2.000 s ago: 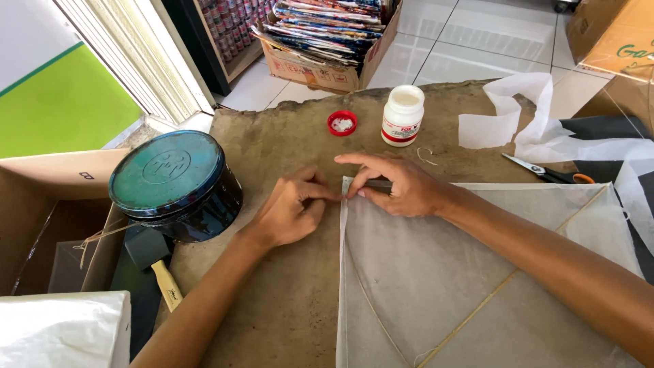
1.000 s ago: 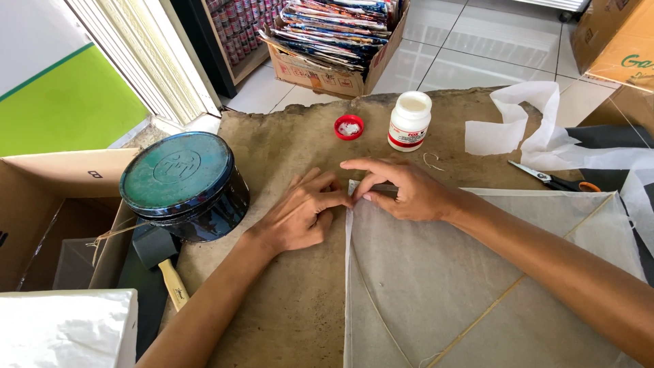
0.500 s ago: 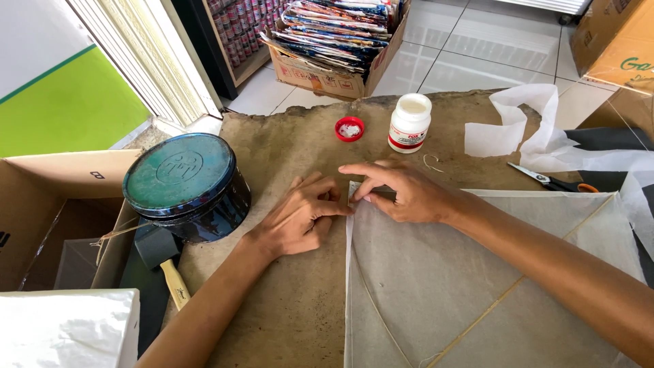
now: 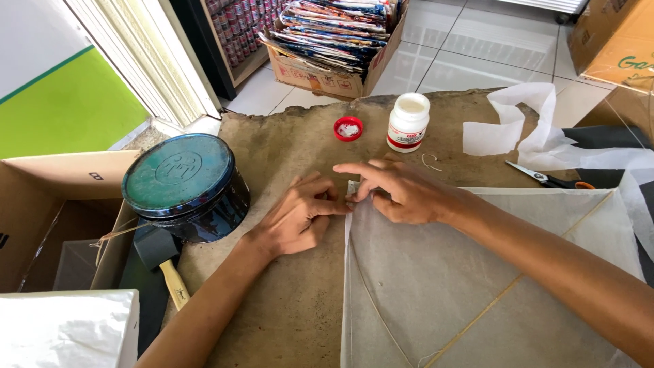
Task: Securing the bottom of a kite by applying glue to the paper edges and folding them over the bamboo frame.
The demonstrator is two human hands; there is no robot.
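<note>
My left hand (image 4: 300, 218) | pinching kite paper (image 4: 477, 272) corner, 12 o'clock of sheet | my right hand (image 4: 402, 194) pressing same corner | fingers edged closer since earlier; fold tightening | glue bottle (image 4: 407, 123) open, 12 o'clock

The kite (image 4: 477, 272) is thin, matt, translucent white paper over slim pale wooden sticks, lying on a rough, dull brown slab (image 4: 286, 150) with a worn, pitted face. Near the slab's left edge the round tin (image 4: 185, 185) is glossy dark blue-green metal with an embossed lid. By the far edge stand a smooth white plastic glue bottle (image 4: 408, 123) and its shiny red plastic cap (image 4: 348, 128).
</note>
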